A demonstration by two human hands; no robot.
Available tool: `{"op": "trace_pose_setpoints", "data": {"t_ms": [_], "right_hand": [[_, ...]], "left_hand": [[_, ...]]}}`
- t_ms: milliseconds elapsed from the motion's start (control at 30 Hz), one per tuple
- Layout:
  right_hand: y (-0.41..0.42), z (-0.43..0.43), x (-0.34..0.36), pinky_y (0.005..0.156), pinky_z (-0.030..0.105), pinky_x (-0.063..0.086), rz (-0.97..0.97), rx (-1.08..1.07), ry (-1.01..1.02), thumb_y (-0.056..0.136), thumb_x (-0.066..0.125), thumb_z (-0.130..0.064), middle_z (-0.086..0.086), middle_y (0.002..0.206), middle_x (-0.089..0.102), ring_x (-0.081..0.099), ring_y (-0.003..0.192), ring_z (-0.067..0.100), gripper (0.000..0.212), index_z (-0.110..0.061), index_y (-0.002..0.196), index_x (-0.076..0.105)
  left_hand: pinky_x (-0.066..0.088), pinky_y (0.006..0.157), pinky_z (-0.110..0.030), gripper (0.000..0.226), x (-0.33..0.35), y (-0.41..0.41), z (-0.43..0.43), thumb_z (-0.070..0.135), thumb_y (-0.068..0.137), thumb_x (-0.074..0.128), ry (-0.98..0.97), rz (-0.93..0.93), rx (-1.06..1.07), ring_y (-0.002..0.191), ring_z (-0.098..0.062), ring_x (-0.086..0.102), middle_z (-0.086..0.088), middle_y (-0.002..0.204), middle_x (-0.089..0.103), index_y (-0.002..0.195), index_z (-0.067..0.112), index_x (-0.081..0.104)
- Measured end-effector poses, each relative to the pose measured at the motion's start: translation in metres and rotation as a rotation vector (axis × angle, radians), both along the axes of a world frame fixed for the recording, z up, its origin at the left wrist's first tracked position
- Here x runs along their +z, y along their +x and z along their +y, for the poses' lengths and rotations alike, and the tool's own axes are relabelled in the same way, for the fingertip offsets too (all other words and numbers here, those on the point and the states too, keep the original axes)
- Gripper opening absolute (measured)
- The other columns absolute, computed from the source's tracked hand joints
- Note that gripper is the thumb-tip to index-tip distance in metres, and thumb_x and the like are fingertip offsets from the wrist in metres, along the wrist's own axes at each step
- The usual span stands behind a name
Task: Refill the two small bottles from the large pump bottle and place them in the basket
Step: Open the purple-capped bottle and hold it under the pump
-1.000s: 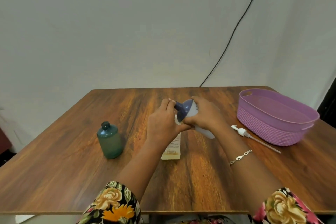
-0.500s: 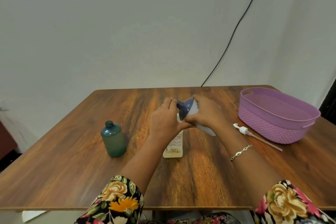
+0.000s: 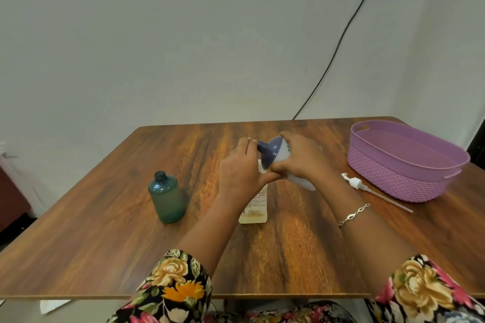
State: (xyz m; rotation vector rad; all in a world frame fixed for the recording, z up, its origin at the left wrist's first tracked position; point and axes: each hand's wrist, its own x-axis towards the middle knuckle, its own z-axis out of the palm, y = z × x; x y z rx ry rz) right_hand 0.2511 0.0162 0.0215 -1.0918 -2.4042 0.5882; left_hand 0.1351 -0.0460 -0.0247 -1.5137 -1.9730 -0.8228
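The pour into the cream small bottle looks to be under way, so I judge the task to be in its first half. Left of the basket, over the middle of the table, the right hand is wrapped round the large bottle, holding it tipped over with its dark-blue neck pointing away from the basket, toward the left hand. The left hand is curled round the top of the cream small bottle, which stands on the table below it. The two mouths meet behind the fingers, so I cannot tell whether liquid is flowing or how full the bottle is. The pump head with its long tube lies on the table just beside the basket's near wall. Farthest from the basket stands the green small bottle, upright, its neck uncapped, apart from both hands; whether it has been filled I cannot tell. Neither small bottle is in the basket, so what is left is probably finishing this fill, seeing to the green one, and both placements
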Motion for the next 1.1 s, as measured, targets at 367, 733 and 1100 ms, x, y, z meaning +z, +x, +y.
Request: {"op": "trace_pose_setpoints", "data": {"t_ms": [367,733,1100], "right_hand": [[0.000,-0.003,-0.003,0.094,0.044,0.043,-0.020,-0.047,-0.010,0.065,0.076,-0.024,0.008,0.112,0.056,0.052,0.104,0.024,0.062,-0.016,0.120,0.049],[0.000,0.001,0.000,0.091,0.043,0.045,0.030,-0.014,-0.006,0.063,0.076,-0.025,0.005,0.109,0.057,0.052,0.100,0.022,0.062,-0.018,0.118,0.049],[0.003,-0.003,0.013,0.091,0.043,0.044,0.018,-0.019,0.024,0.063,0.075,-0.025,0.003,0.107,0.058,0.052,0.099,0.022,0.057,-0.019,0.114,0.050]], "left_hand": [[0.036,0.043,-0.015,0.077,-0.005,0.000,0.001,0.068,0.052,0.075,0.036,-0.002,-0.023,0.057,-0.010,0.057,-0.004,0.092,0.063,0.095,0.005,0.064],[0.036,0.042,-0.015,0.079,-0.001,-0.001,0.004,0.068,0.049,0.076,0.044,0.006,-0.013,0.058,-0.010,0.059,-0.006,0.093,0.063,0.097,0.005,0.063],[0.036,0.046,-0.018,0.078,0.009,-0.003,0.004,0.069,0.055,0.072,-0.012,-0.007,0.003,0.061,-0.012,0.057,-0.004,0.096,0.061,0.101,0.007,0.062]]}}
